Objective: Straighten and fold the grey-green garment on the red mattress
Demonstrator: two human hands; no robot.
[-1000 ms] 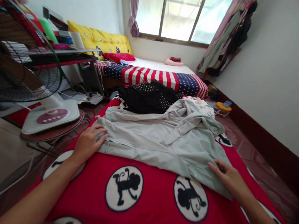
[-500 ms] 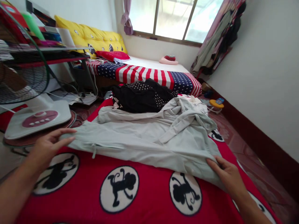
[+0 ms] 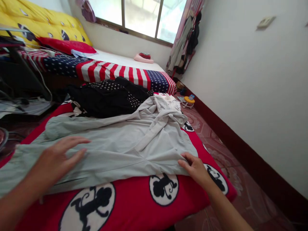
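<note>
A pale grey-green jacket lies spread across a red cover printed with black monkeys in white circles. One sleeve is folded over its body. My left hand hovers over the jacket's near left part, thumb and fingers apart, with nothing between them. At the jacket's right edge, my right hand pinches the fabric between thumb and fingers. Black clothing with white dots is heaped just beyond the jacket.
Behind stands a bed with a stars-and-stripes cover, a red pillow and a yellow cushion. Clothes hang by the window. A small yellow stool stands on the tiled floor along the right wall.
My left hand has let go of the jacket's left end and moved inward over it. The view has turned right, so the fan has left the picture. My right hand stays at the right edge.
</note>
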